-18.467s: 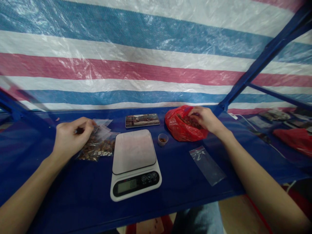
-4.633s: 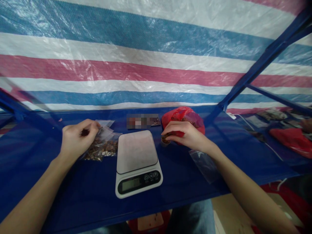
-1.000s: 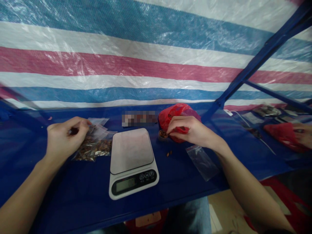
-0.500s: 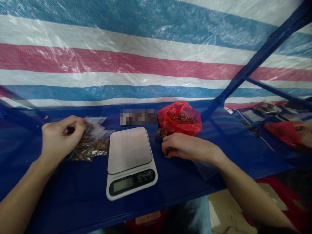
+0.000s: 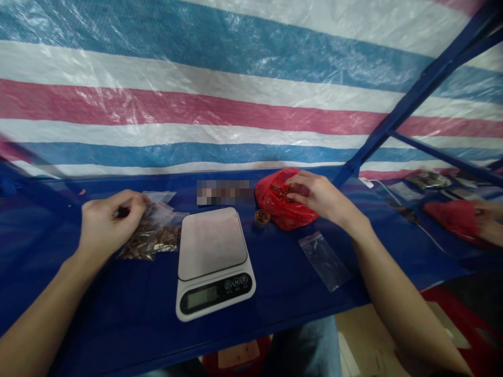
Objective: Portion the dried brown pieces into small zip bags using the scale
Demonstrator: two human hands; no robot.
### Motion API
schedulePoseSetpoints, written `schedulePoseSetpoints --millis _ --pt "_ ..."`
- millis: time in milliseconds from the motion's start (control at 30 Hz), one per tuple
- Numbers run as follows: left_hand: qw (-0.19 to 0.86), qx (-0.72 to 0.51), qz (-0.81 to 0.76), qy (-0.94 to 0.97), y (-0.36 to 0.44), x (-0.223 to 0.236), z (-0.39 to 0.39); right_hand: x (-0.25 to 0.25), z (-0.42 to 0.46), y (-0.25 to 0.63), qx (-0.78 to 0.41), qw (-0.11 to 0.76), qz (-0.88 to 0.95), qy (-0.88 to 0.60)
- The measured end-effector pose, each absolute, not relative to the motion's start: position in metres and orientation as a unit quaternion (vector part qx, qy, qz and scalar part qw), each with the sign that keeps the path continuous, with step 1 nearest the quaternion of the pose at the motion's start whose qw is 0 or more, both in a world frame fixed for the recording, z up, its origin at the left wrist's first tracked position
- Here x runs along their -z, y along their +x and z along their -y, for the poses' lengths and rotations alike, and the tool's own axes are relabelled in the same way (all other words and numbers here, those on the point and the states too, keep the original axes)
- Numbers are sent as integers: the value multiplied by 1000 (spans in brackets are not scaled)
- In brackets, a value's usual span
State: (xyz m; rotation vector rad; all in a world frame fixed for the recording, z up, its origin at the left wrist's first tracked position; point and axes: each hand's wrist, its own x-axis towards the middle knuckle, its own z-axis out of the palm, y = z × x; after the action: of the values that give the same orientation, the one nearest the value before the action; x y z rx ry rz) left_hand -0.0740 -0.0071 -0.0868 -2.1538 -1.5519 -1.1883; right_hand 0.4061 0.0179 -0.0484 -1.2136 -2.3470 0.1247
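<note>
My left hand [image 5: 113, 222] is closed in a pinch at the edge of a clear zip-lock bag [image 5: 143, 238] of brown dried pieces, one of several lying together. Over the mouth of a red plastic bag [image 5: 285, 212] my right hand [image 5: 312, 193] reaches in, thumb and fingers apart and curved above the reddish-brown pieces [image 5: 279, 192] inside. Just in front of that bag stands a small round cup [image 5: 262, 219] filled with brown pieces. Between my hands sits a white digital scale [image 5: 214, 246], its plate bare and its display apparently near zero.
An unfilled clear zip-lock bag [image 5: 324, 262] lies right of the scale. A blurred-out strip [image 5: 226, 192] lies behind it. Blue metal bars [image 5: 396, 120] rise at the right over the blue table [image 5: 137, 314]. A co-worker's hand [image 5: 491, 222] touches another red bag [image 5: 451, 217].
My right hand has moved from beside the small cup up and right to the red bag, uncovering the flat zip-lock bag. My left hand keeps its pinch.
</note>
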Motion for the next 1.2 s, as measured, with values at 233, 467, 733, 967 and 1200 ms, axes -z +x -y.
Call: schedulePoseSetpoints --millis 233,467,733,967,1200 --pt "71 408 541 -731 -72 86 7 46 24 348 -100 226 914 -321" --pt "66 422 531 -732 -73 88 6 71 107 326 -195 229 924 -235" --pt "61 426 541 -722 -72 88 8 102 158 336 -68 119 948 -288" --pt "73 444 515 -730 -74 89 6 100 160 327 -38 127 946 -294" --pt "66 453 504 -732 -77 94 3 91 152 314 -67 175 935 -300"
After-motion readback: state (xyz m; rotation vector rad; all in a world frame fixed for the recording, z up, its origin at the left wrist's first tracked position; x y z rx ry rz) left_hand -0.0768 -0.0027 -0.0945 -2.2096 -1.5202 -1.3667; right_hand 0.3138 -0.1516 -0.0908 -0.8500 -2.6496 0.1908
